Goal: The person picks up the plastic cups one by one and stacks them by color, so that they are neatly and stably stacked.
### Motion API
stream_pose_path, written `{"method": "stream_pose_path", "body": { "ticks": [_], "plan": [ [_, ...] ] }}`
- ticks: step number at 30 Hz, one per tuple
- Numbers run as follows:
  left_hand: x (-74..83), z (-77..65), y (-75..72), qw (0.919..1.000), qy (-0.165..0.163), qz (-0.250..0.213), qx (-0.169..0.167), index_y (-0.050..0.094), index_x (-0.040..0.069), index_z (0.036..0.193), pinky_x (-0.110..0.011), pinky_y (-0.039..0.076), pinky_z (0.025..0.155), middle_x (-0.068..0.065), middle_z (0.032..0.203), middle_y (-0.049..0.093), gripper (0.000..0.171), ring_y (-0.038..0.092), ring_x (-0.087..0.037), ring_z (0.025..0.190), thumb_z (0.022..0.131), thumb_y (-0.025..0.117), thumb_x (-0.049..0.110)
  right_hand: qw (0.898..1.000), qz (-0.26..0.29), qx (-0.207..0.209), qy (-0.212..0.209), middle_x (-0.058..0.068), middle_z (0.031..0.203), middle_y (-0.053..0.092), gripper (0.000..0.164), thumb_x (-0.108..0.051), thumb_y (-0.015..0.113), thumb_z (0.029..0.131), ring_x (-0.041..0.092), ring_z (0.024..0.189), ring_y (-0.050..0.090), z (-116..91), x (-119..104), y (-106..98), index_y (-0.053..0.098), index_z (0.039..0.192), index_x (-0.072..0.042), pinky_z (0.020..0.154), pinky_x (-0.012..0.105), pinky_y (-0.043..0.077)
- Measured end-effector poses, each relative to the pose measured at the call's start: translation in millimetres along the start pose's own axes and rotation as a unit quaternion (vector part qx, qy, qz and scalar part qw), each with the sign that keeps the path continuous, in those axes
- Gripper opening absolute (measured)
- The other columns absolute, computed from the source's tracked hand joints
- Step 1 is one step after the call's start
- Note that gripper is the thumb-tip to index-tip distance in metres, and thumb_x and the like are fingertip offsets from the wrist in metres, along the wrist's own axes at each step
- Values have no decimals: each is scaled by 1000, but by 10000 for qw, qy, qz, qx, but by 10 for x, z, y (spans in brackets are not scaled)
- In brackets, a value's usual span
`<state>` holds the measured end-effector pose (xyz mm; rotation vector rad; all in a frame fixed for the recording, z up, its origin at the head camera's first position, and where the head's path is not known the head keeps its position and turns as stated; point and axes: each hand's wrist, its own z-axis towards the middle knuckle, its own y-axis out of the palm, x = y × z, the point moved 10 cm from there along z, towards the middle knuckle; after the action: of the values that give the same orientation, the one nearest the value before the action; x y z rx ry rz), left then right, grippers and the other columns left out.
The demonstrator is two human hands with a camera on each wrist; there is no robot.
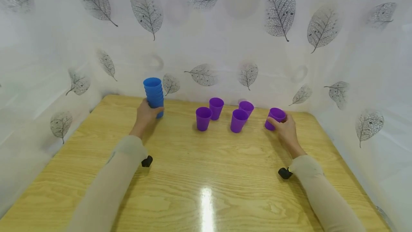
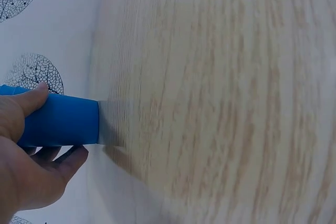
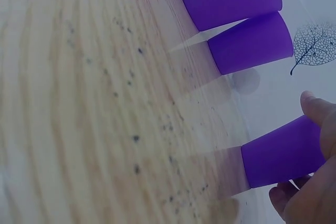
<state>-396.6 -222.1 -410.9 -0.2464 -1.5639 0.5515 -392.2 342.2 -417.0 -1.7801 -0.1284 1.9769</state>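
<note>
A tall stack of nested blue cups [image 1: 153,90] stands upright at the back left of the table. My left hand [image 1: 147,113] grips its lower part, thumb on one side and fingers on the other, as the left wrist view shows. At the back right my right hand [image 1: 285,129] holds a single purple cup [image 1: 274,117] with thumb and fingers around it, its mouth facing up. To the left of that cup stand several more purple cups, among them a front one [image 1: 239,121] and the leftmost one [image 1: 203,119], all upright.
The wooden table [image 1: 193,167] reaches back to a pale curtain [image 1: 206,38] printed with grey leaves, which also hangs along both sides. A black wrist camera [image 1: 147,161] sits at the left cuff and another black camera [image 1: 284,173] at the right cuff.
</note>
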Motion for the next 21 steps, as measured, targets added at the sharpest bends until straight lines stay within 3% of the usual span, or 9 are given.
{"method": "stream_pose_path", "body": {
  "ticks": [10,21],
  "plan": [
    [-34,29,-62,9998,-58,79,147,23,-13,154,-59,32,119,-36,155,37,79,40,-49,142,101,67,24,9993,-367,99,-64,26,137,57,67,-34,71,100,31,123,56,-9,-75,16,45,145,9,108,38,47],
    [-115,-111,-80,9989,-367,172,-220,9,-13,158,-60,32,119,-39,159,26,93,31,-51,147,102,66,34,9974,-705,-64,-138,25,134,61,65,-39,69,100,31,120,58,-7,-42,10,50,142,6,101,30,48]
  ]
}}
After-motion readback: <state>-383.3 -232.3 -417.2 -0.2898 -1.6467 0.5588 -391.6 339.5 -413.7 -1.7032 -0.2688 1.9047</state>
